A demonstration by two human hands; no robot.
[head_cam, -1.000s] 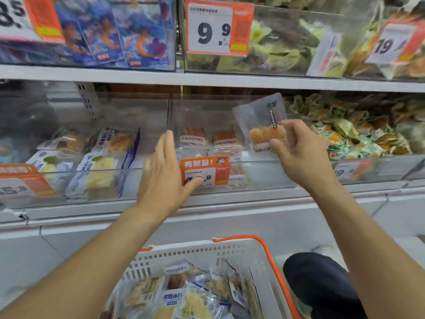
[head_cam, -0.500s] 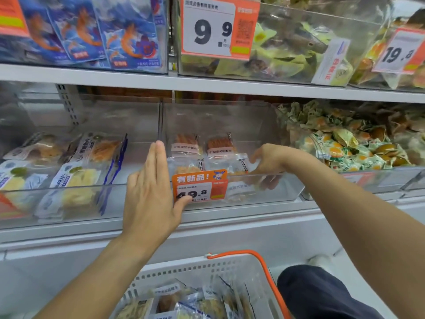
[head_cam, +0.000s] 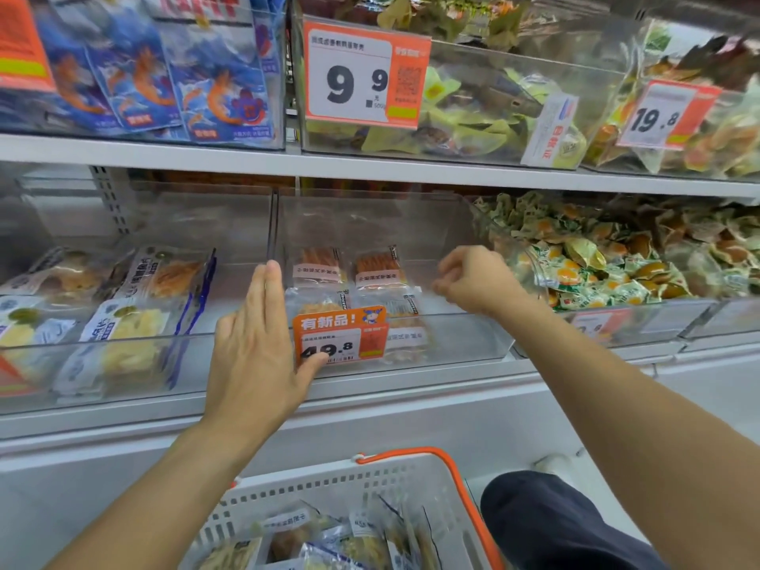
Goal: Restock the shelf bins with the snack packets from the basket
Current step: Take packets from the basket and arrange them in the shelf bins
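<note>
Both forearms (head_cam: 641,409) bare, no sleeves; dark navy trousers (head_cam: 551,524) on the knee

Left hand (head_cam: 263,347) flat on bin (head_cam: 452,335)

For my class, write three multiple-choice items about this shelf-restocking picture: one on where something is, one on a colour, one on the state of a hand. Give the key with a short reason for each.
1. Where is the price tag reading 49.8?
A. on the front of the clear middle bin
B. inside the basket
C. on the upper shelf beside the 9.9 tag

2. What colour is the handle of the white basket?
A. blue
B. orange
C. green

3. How is the left hand placed?
A. gripping a snack packet
B. hanging at the person's side
C. flat, fingers straight, against the bin front beside the tag

Key:
1 A, the tag sits on the front wall of the clear middle bin.
2 B, the orange handle arcs over the basket's rim.
3 C, the fingers lie straight and the thumb touches the tag; no packet is held.
</note>
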